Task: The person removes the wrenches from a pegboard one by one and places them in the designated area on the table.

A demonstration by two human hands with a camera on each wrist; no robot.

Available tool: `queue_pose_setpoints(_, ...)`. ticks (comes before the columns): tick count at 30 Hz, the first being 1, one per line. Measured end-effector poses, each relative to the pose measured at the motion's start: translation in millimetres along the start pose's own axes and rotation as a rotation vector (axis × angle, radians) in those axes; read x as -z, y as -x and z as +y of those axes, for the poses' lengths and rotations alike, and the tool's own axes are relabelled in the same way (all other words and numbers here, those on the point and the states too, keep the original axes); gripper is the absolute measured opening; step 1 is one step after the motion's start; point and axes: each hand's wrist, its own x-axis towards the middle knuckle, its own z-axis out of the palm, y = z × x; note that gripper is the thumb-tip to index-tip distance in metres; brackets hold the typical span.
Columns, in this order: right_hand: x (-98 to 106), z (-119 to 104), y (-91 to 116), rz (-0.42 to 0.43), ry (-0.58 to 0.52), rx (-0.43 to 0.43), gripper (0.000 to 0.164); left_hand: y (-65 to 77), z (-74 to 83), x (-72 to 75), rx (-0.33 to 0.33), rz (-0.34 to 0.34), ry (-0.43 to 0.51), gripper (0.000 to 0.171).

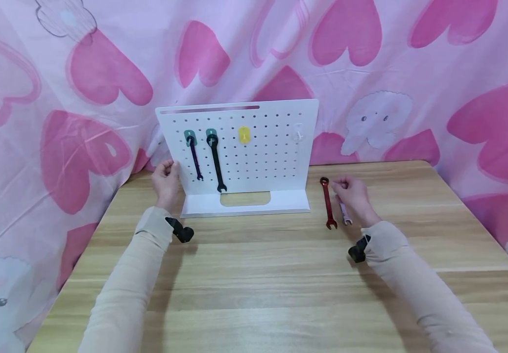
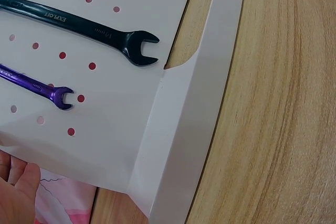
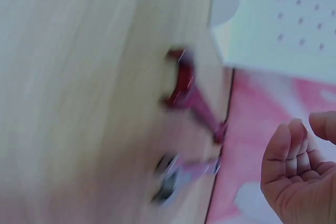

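My left hand [image 1: 165, 182] holds the left edge of a white pegboard [image 1: 262, 166]; in the left wrist view its fingers are partly cut off. On teal hooks at the board's left hang a small purple combination wrench [image 1: 195, 159] and a larger dark green one [image 1: 216, 164]. To the right of the board, a red combination wrench [image 1: 327, 203] lies on the table. Beside it is a smaller lilac wrench [image 1: 345, 214], partly hidden by my right hand [image 1: 354, 198]. That hand hovers near the lilac wrench, fingers loosely bent, nothing between thumb and fingertips.
A yellow hook [image 1: 244, 135] and a whitish hook [image 1: 298, 132] sit on the board with nothing hanging from them. The wooden table [image 1: 254, 284] extends toward me. Behind it hangs a pink curtain [image 1: 245, 44] with hearts.
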Motion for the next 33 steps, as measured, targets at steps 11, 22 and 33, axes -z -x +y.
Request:
queue_pose_setpoints(11, -54, -38, 1, -0.023, -0.172, 0.088, 0.025, -2.9, -2.3, 2.0, -0.013, 0.001, -0.015, 0.033)
queue_pose_setpoints(22, -113, -65, 3, -0.106, -0.296, 0.117, 0.020, -3.8, -3.2, -0.9, -0.011, -0.001, -0.032, 0.033)
queue_pose_setpoints(33, -153, -84, 1, -0.136, -0.309, 0.124, 0.020, -1.5, -1.2, -2.2, -0.028, 0.012, -0.021, 0.030)
